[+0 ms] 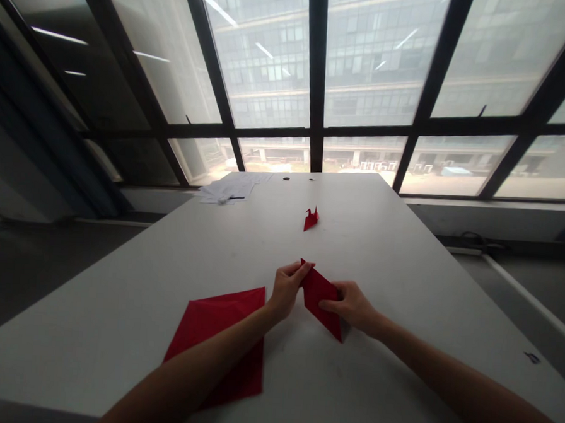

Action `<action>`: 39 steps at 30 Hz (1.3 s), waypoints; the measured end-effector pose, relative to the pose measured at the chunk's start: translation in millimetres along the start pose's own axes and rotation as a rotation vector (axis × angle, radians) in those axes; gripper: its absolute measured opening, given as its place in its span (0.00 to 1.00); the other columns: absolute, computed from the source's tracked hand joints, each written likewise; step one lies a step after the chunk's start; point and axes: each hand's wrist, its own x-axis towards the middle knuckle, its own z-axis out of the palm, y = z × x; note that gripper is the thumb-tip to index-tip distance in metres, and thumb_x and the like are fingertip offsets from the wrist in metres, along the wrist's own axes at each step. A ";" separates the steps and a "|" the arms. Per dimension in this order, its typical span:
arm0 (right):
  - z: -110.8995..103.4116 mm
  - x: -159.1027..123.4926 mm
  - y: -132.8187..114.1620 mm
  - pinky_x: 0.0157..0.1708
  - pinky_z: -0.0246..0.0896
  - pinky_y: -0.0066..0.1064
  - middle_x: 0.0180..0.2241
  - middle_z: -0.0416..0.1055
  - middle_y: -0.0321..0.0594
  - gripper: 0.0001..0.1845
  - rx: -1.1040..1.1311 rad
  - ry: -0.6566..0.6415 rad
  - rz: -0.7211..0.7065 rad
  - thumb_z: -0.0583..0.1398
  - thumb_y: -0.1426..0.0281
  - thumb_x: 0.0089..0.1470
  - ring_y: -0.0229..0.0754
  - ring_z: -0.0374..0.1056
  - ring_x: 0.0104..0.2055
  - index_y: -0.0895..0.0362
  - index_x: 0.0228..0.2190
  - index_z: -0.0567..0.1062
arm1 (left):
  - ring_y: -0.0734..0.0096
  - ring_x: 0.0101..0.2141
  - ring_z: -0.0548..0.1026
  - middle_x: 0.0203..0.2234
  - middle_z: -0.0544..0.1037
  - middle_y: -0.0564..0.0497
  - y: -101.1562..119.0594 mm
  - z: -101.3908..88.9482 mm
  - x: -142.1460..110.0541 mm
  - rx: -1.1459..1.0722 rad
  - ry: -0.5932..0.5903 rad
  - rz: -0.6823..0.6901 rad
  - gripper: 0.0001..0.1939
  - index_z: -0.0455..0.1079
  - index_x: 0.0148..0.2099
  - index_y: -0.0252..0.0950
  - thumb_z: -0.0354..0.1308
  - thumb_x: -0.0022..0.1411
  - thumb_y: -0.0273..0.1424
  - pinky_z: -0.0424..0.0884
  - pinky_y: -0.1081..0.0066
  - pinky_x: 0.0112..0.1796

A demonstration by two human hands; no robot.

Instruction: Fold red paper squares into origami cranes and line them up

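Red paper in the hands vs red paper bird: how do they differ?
The held paper looks mostly flat; the paper bird has raised points. The left hand and right hand hold the held paper; the paper bird sits untouched on the table, farther off. Both are red and look folded.

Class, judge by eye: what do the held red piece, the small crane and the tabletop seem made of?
Held red piece: probably paper, matt; it looks thin, with straight edges.
Small crane: likely similar red paper, judging by its colour and pointed shape; its finish is too small to judge.
Tabletop: perhaps laminate; smooth, white, softly sheened.
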 end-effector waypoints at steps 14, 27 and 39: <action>-7.7 5.4 5.0 0.29 0.64 0.31 0.29 0.77 0.40 0.17 0.090 0.101 -0.010 0.70 0.62 0.44 0.41 0.70 0.29 0.62 0.32 0.80 | 0.61 0.32 0.79 0.34 0.82 0.39 8.3 -1.1 -10.4 0.099 -0.372 -0.233 0.21 0.80 0.40 0.27 0.70 0.54 0.42 0.73 0.65 0.37; -3.6 8.7 10.6 0.25 0.57 0.28 0.27 0.76 0.39 0.20 -0.045 0.135 -0.013 0.63 0.55 0.53 0.39 0.66 0.26 0.61 0.32 0.80 | 0.67 0.27 0.76 0.28 0.81 0.44 1.1 -0.3 -9.3 0.110 -0.204 -0.128 0.20 0.79 0.34 0.28 0.70 0.54 0.43 0.71 0.70 0.31; -13.5 14.2 13.4 0.28 0.64 0.30 0.29 0.78 0.41 0.14 -0.147 0.160 -0.046 0.62 0.61 0.52 0.41 0.71 0.29 0.60 0.32 0.79 | 0.73 0.26 0.71 0.27 0.76 0.48 -1.4 -7.1 4.8 0.141 -0.040 -0.079 0.25 0.79 0.41 0.29 0.64 0.57 0.49 0.68 0.72 0.29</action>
